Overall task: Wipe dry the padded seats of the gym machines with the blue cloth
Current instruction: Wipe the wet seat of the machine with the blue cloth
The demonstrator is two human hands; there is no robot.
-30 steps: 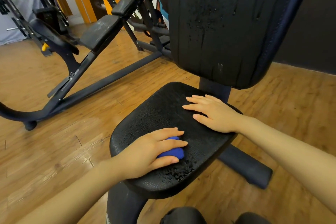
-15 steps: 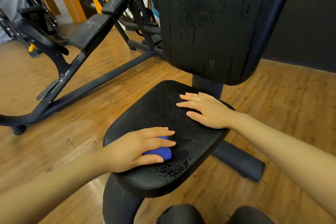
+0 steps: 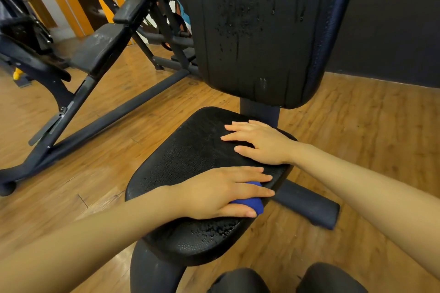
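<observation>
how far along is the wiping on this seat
Partly done. The middle of the seat pad looks matte and dry. In hand: the left hand presses the blue cloth near the seat's right edge; the right hand braces flat. Left: droplets at the front edge and the streaked backrest.

I see the black seat carrying a blue cloth under my left hand; water beads sit just nearer than it.
</observation>
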